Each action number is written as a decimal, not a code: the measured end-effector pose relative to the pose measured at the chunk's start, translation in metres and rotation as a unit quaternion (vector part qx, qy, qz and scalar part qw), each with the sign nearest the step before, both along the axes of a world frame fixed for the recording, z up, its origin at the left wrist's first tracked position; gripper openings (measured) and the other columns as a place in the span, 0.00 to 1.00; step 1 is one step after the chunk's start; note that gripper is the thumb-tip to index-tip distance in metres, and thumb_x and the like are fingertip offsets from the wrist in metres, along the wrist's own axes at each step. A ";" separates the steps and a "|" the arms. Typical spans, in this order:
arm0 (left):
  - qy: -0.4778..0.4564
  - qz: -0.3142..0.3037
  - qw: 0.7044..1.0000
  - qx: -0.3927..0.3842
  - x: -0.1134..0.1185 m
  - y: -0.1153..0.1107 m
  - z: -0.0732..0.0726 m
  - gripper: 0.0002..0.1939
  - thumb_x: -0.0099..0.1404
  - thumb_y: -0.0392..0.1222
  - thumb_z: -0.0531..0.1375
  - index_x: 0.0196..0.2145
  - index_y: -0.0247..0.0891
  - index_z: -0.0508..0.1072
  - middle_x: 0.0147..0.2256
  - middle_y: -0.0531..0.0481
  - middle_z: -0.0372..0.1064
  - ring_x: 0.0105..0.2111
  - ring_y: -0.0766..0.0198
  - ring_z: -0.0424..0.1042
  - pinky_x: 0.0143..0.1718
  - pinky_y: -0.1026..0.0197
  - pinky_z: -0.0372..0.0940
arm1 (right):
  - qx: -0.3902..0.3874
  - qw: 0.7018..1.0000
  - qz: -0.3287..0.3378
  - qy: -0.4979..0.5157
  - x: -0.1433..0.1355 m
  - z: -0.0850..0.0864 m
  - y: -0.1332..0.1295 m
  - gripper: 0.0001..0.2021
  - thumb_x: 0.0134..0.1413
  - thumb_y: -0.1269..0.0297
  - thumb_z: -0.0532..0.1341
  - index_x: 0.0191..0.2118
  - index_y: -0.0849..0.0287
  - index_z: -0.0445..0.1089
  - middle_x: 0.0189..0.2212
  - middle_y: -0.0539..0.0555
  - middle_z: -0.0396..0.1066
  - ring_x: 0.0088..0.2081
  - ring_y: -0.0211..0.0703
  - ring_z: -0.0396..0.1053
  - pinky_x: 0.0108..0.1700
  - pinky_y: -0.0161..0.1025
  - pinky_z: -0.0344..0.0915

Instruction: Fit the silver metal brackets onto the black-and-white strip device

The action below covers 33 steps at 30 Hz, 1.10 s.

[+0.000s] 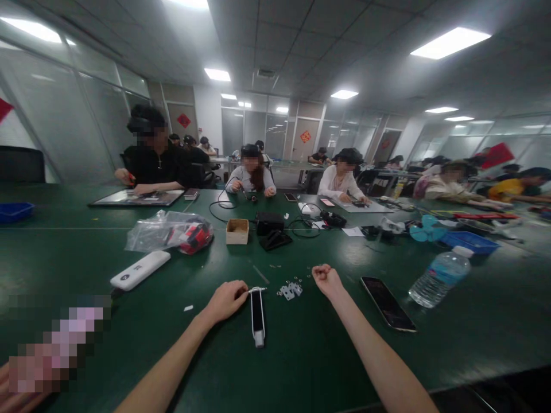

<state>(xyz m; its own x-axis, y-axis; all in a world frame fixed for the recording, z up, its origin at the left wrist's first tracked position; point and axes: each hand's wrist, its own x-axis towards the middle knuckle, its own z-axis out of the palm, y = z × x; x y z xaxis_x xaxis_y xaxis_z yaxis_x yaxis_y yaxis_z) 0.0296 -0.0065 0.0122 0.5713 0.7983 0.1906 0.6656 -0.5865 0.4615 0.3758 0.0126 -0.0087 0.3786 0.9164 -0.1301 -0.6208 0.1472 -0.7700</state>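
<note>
My left hand (pixel 228 299) is closed, its thumb and fingertips at the left end of a thin rod across the top of a narrow white-framed device (pixel 257 312). The device lies on the green table with a dark strip along its middle and a pale block at its near end. To its right is a loose pile of small grey metal plates (pixel 291 290) with several tiny rings or nuts around it. Just beyond the pile, my right hand (pixel 328 280) has its fingers curled together; anything inside them is too small to make out.
A phone (pixel 388 303) and a water bottle (pixel 441 277) stand to the right. At left lie a white oblong device (pixel 140 269) and a plastic bag (pixel 170 232) with red items. Ahead are a small cardboard box (pixel 237 232) and black cables. A person's blurred hand (pixel 38 367) shows at lower left.
</note>
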 end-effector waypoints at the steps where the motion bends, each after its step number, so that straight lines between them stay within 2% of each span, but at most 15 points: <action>1: 0.004 0.002 1.000 0.000 0.000 0.000 0.001 0.10 0.65 0.46 0.50 0.34 0.43 0.70 0.32 0.51 0.71 0.32 0.60 0.69 0.35 0.60 0.61 | -0.001 1.000 -0.002 -0.010 0.001 0.000 0.001 0.15 0.40 0.85 0.44 0.16 0.58 0.44 0.10 0.42 0.48 0.15 0.31 0.57 0.29 0.33 0.70; 7: -0.006 0.006 1.000 -0.004 0.002 -0.005 0.007 0.11 0.65 0.46 0.49 0.34 0.45 0.71 0.31 0.52 0.71 0.32 0.60 0.69 0.36 0.59 0.61 | 0.001 0.994 -0.013 -0.112 0.006 -0.003 0.003 0.12 0.38 0.82 0.48 0.17 0.57 0.52 0.15 0.45 0.58 0.22 0.35 0.64 0.39 0.42 0.70; 10: -0.011 0.012 1.000 -0.007 0.001 -0.007 0.009 0.11 0.64 0.46 0.50 0.34 0.45 0.71 0.31 0.51 0.71 0.32 0.59 0.70 0.35 0.59 0.61 | 0.014 0.983 -0.032 -0.182 0.012 -0.001 -0.002 0.08 0.40 0.78 0.52 0.23 0.58 0.63 0.24 0.48 0.67 0.33 0.40 0.68 0.46 0.45 0.66; 11: -0.014 0.009 1.000 -0.006 0.001 -0.007 0.009 0.11 0.64 0.46 0.50 0.34 0.45 0.71 0.32 0.51 0.71 0.32 0.59 0.70 0.36 0.59 0.61 | 0.018 0.970 -0.040 -0.240 0.015 0.000 -0.004 0.08 0.41 0.76 0.54 0.26 0.58 0.66 0.29 0.50 0.69 0.38 0.42 0.67 0.48 0.46 0.64; 12: -0.018 0.005 1.000 -0.005 0.001 -0.007 0.009 0.11 0.64 0.46 0.50 0.34 0.45 0.71 0.32 0.51 0.71 0.32 0.59 0.69 0.36 0.59 0.61 | 0.015 0.943 -0.050 -0.328 0.017 0.001 -0.007 0.08 0.43 0.74 0.55 0.29 0.58 0.69 0.34 0.52 0.70 0.43 0.44 0.66 0.50 0.47 0.61; 13: -0.023 0.003 1.000 -0.003 0.001 -0.007 0.009 0.11 0.65 0.46 0.50 0.34 0.46 0.71 0.32 0.52 0.71 0.32 0.60 0.69 0.36 0.59 0.61 | 0.005 0.897 -0.059 -0.438 0.019 0.002 -0.009 0.09 0.45 0.72 0.55 0.33 0.58 0.71 0.38 0.54 0.70 0.46 0.46 0.64 0.52 0.47 0.59; 14: -0.026 0.003 1.000 -0.001 0.001 -0.007 0.009 0.11 0.65 0.46 0.50 0.34 0.46 0.71 0.32 0.52 0.71 0.32 0.60 0.69 0.36 0.59 0.61 | -0.014 0.830 -0.065 -0.554 0.021 0.002 -0.011 0.10 0.48 0.69 0.55 0.37 0.58 0.71 0.42 0.55 0.69 0.48 0.48 0.62 0.52 0.48 0.58; 15: -0.027 0.005 1.000 0.000 0.001 -0.007 0.008 0.10 0.65 0.46 0.50 0.34 0.47 0.71 0.31 0.53 0.72 0.32 0.60 0.69 0.36 0.59 0.61 | -0.041 0.749 -0.067 -0.658 0.022 0.003 -0.013 0.12 0.51 0.67 0.54 0.41 0.57 0.71 0.45 0.57 0.68 0.49 0.50 0.61 0.51 0.48 0.57; 16: -0.027 0.008 1.000 0.000 0.001 -0.007 0.008 0.10 0.64 0.46 0.50 0.34 0.48 0.71 0.31 0.53 0.72 0.32 0.60 0.69 0.36 0.59 0.61 | -0.073 0.670 -0.064 -0.736 0.023 0.003 -0.015 0.14 0.54 0.66 0.53 0.45 0.57 0.70 0.46 0.58 0.67 0.49 0.51 0.61 0.50 0.48 0.57; 17: -0.025 0.011 1.000 0.000 0.001 -0.007 0.008 0.10 0.64 0.46 0.51 0.34 0.48 0.71 0.31 0.53 0.72 0.32 0.60 0.69 0.35 0.59 0.60 | -0.106 0.612 -0.057 -0.781 0.024 0.004 -0.016 0.16 0.56 0.65 0.52 0.48 0.57 0.69 0.47 0.59 0.66 0.48 0.52 0.61 0.48 0.48 0.58; 18: -0.021 0.014 1.000 -0.001 0.001 -0.007 0.009 0.10 0.64 0.46 0.51 0.34 0.49 0.72 0.31 0.54 0.72 0.32 0.61 0.69 0.35 0.60 0.60 | -0.134 0.572 -0.050 -0.808 0.025 0.004 -0.017 0.17 0.57 0.65 0.51 0.50 0.57 0.67 0.47 0.60 0.66 0.48 0.52 0.62 0.46 0.47 0.58; 19: -0.017 0.016 1.000 -0.004 0.001 -0.007 0.009 0.10 0.64 0.46 0.51 0.34 0.49 0.72 0.31 0.54 0.72 0.32 0.61 0.69 0.35 0.60 0.60 | -0.156 0.545 -0.044 -0.823 0.026 0.004 -0.017 0.17 0.58 0.65 0.51 0.51 0.57 0.67 0.47 0.61 0.66 0.47 0.53 0.62 0.45 0.47 0.59; 21: -0.012 0.017 1.000 -0.009 0.001 -0.007 0.010 0.10 0.64 0.47 0.51 0.34 0.49 0.72 0.32 0.54 0.72 0.32 0.61 0.69 0.35 0.61 0.60 | -0.179 0.523 -0.034 -0.833 0.028 0.005 -0.018 0.17 0.59 0.66 0.51 0.51 0.58 0.67 0.46 0.62 0.66 0.47 0.54 0.62 0.44 0.46 0.58; 28: -0.009 0.006 1.000 -0.006 0.002 -0.005 0.008 0.10 0.64 0.46 0.50 0.34 0.45 0.71 0.31 0.52 0.71 0.32 0.61 0.69 0.35 0.60 0.59 | -0.111 0.501 0.036 -0.858 0.012 0.007 -0.016 0.14 0.61 0.63 0.52 0.48 0.51 0.70 0.45 0.55 0.69 0.46 0.46 0.62 0.45 0.40 0.57; 33: 0.001 0.007 1.000 -0.003 0.002 -0.003 0.005 0.11 0.65 0.45 0.50 0.35 0.43 0.71 0.32 0.51 0.71 0.32 0.61 0.68 0.36 0.60 0.59 | -0.113 0.486 0.039 -0.866 -0.001 0.005 -0.010 0.14 0.61 0.64 0.51 0.45 0.53 0.71 0.44 0.56 0.69 0.46 0.46 0.62 0.44 0.40 0.56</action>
